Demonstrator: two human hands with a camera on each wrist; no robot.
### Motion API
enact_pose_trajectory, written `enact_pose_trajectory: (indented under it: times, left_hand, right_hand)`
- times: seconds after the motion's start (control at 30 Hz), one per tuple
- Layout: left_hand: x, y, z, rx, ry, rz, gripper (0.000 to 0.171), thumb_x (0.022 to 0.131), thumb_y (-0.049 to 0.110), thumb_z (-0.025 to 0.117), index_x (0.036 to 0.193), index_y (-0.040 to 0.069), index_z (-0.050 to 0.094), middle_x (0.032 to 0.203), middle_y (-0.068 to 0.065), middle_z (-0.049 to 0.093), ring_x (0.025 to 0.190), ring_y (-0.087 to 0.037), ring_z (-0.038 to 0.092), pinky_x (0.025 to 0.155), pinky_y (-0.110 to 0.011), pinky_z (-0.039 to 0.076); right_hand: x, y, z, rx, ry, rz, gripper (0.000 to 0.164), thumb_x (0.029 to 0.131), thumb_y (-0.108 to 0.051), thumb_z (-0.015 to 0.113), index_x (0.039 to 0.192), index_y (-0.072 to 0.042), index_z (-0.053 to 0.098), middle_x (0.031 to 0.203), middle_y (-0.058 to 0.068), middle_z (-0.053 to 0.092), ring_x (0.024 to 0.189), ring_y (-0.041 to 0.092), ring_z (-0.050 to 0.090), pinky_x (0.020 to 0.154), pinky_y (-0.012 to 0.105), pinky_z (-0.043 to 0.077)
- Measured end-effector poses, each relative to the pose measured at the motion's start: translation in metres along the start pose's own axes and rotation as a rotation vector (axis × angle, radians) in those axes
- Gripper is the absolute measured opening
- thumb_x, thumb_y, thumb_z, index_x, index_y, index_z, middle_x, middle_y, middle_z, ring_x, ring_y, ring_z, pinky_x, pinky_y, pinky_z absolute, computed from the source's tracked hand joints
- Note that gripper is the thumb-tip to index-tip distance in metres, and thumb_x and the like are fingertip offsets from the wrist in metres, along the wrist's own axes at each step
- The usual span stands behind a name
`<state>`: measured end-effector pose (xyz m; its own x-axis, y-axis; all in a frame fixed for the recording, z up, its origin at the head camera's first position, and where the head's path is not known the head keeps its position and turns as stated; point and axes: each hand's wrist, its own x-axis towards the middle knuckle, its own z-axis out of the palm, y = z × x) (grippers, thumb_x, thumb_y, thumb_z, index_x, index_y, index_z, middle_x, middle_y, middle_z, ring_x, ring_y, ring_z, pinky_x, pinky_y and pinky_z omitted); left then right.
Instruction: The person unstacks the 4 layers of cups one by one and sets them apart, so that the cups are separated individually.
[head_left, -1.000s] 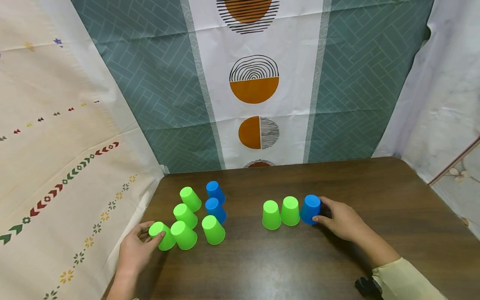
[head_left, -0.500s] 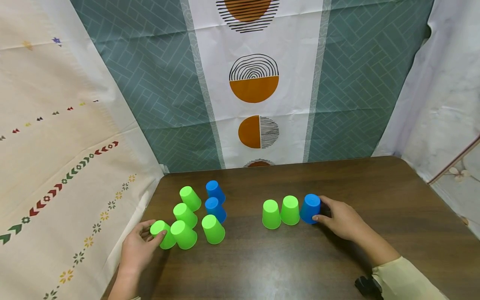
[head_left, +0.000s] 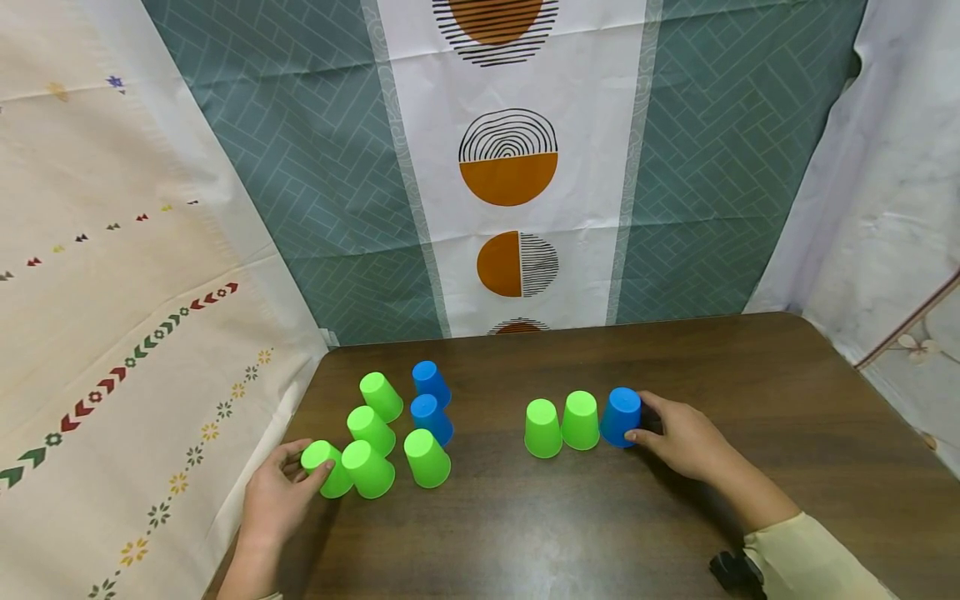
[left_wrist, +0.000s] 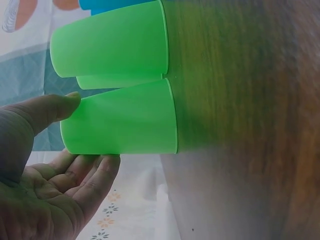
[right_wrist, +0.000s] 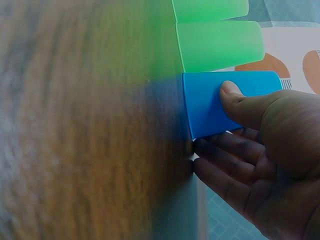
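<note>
My left hand (head_left: 273, 493) grips an upside-down green cup (head_left: 340, 481) at the front left of the table, thumb on one side and fingers on the other. In the left wrist view that cup (left_wrist: 125, 122) stands rim down, close beside another green cup (left_wrist: 112, 42). On the right, my right hand (head_left: 686, 440) holds an upside-down blue cup (head_left: 618, 423) by its side. The right wrist view shows the thumb across this blue cup (right_wrist: 205, 105) and the fingers beneath it, partly hidden. Directly to its left stands a green cup (head_left: 581, 423), with another green cup (head_left: 542, 432) beyond.
Several more upturned cups are grouped at the left, including a far green cup (head_left: 382, 398), a back blue cup (head_left: 431, 383) and a front green cup (head_left: 427, 461). All stand on a brown wooden table (head_left: 525, 542). Patterned cloths (head_left: 322, 167) hang behind.
My left hand and its green cup have shifted slightly right, toward the neighbouring green cup. The right hand and the blue cup stay where they were.
</note>
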<state>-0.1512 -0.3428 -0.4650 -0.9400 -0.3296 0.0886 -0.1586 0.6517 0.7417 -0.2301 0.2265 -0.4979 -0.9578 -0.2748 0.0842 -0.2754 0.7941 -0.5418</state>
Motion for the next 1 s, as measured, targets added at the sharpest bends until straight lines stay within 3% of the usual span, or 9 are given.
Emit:
enact_pose_trajectory:
  times: [0.23, 0.37, 0.5, 0.6, 0.7, 0.8, 0.93, 1.0]
  left_hand:
    - [-0.002, 0.001, -0.003, -0.020, -0.019, -0.001, 0.068, 0.095, 0.030, 0.080, 0.146, -0.006, 0.051, 0.143, -0.028, 0.057, 0.130, -0.042, 0.059, 0.088, -0.003, 0.044]
    - [-0.005, 0.009, -0.005, -0.083, 0.071, 0.046, 0.063, 0.097, 0.026, 0.079, 0.146, -0.003, 0.052, 0.143, -0.024, 0.060, 0.131, -0.041, 0.059, 0.089, 0.000, 0.041]
    - [-0.009, 0.031, -0.002, -0.152, 0.179, 0.128, 0.055, 0.095, 0.017, 0.080, 0.143, 0.003, 0.058, 0.141, -0.015, 0.064, 0.129, -0.026, 0.063, 0.096, -0.007, 0.046]
    - [-0.013, 0.054, 0.007, -0.227, 0.191, 0.214, 0.051, 0.094, 0.009, 0.081, 0.140, 0.006, 0.062, 0.140, -0.009, 0.064, 0.130, -0.014, 0.061, 0.103, -0.012, 0.045]
    - [-0.017, 0.080, 0.024, -0.294, 0.149, 0.327, 0.048, 0.092, 0.002, 0.080, 0.137, 0.005, 0.064, 0.137, -0.006, 0.066, 0.130, -0.018, 0.061, 0.107, -0.018, 0.046]
    - [-0.019, 0.103, 0.048, -0.310, 0.062, 0.431, 0.049, 0.090, 0.003, 0.082, 0.136, 0.004, 0.064, 0.136, -0.006, 0.066, 0.129, -0.026, 0.062, 0.108, -0.026, 0.048]
    - [-0.022, 0.128, 0.085, -0.314, -0.101, 0.484, 0.051, 0.092, 0.010, 0.083, 0.138, 0.006, 0.061, 0.138, -0.007, 0.065, 0.131, -0.028, 0.062, 0.109, -0.038, 0.049]
    - [-0.023, 0.138, 0.104, -0.289, -0.172, 0.479, 0.053, 0.092, 0.015, 0.083, 0.140, 0.010, 0.060, 0.140, -0.005, 0.064, 0.132, -0.028, 0.061, 0.109, -0.042, 0.050]
  right_hand:
    - [0.000, -0.001, 0.001, 0.007, -0.002, 0.008, 0.072, 0.096, -0.032, 0.079, 0.149, 0.006, 0.049, 0.137, 0.029, 0.063, 0.125, 0.053, 0.060, 0.098, 0.073, 0.048]
    - [0.000, -0.001, 0.001, 0.004, -0.001, 0.006, 0.071, 0.096, -0.032, 0.079, 0.149, 0.006, 0.050, 0.137, 0.030, 0.063, 0.125, 0.053, 0.059, 0.098, 0.073, 0.048]
    - [0.000, 0.000, 0.001, 0.004, 0.003, 0.004, 0.071, 0.096, -0.031, 0.079, 0.149, 0.006, 0.050, 0.136, 0.029, 0.063, 0.124, 0.053, 0.060, 0.098, 0.073, 0.048]
    - [0.000, 0.000, 0.001, 0.006, 0.001, 0.005, 0.071, 0.096, -0.031, 0.079, 0.149, 0.005, 0.049, 0.136, 0.029, 0.063, 0.124, 0.053, 0.060, 0.098, 0.073, 0.048]
    - [0.000, 0.001, 0.001, 0.008, -0.001, 0.006, 0.071, 0.096, -0.031, 0.079, 0.149, 0.005, 0.049, 0.136, 0.029, 0.064, 0.124, 0.052, 0.060, 0.098, 0.072, 0.048]
    - [0.000, 0.001, 0.001, 0.007, -0.002, 0.007, 0.072, 0.096, -0.032, 0.079, 0.150, 0.005, 0.049, 0.136, 0.028, 0.064, 0.125, 0.052, 0.060, 0.097, 0.072, 0.048]
    - [0.000, 0.001, 0.002, 0.004, -0.004, 0.009, 0.072, 0.096, -0.034, 0.078, 0.150, 0.004, 0.049, 0.136, 0.028, 0.064, 0.124, 0.052, 0.060, 0.097, 0.072, 0.048]
    - [0.000, 0.001, 0.002, 0.003, -0.004, 0.010, 0.072, 0.096, -0.034, 0.078, 0.150, 0.004, 0.049, 0.136, 0.028, 0.064, 0.124, 0.052, 0.060, 0.097, 0.072, 0.048]
